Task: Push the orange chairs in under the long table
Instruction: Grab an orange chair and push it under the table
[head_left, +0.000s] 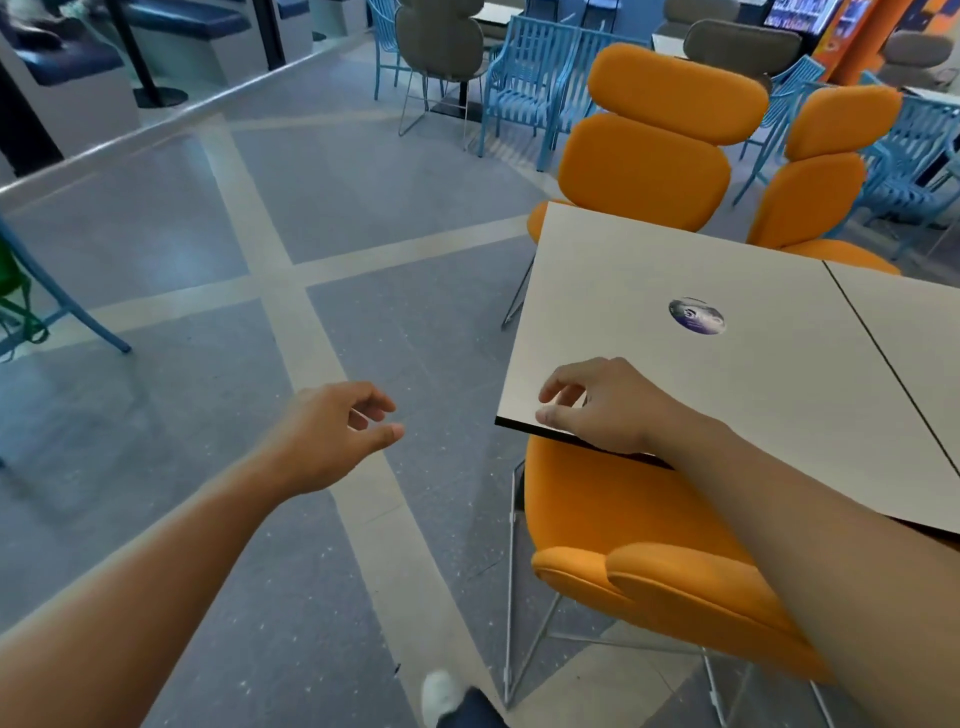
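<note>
The long white table (753, 395) runs off to the right, with a round sticker (696, 316) on its top. One orange chair (618, 530) is below me on the near side, its seat partly under the table edge. Across the table stand two more orange chairs, one near the end (654, 140) and one further right (826, 171), both close against the far edge. My right hand (602, 405) hovers over the table's near corner with fingers loosely curled, holding nothing. My left hand (332, 431) hangs over the floor to the left, relaxed and holding nothing.
Grey floor with pale crossing bands (291, 291) lies open to the left. Blue metal chairs (524, 83) and grey padded chairs (441, 41) stand behind. Another blue chair's legs (57, 301) are at the far left. My shoe (441, 696) shows at the bottom.
</note>
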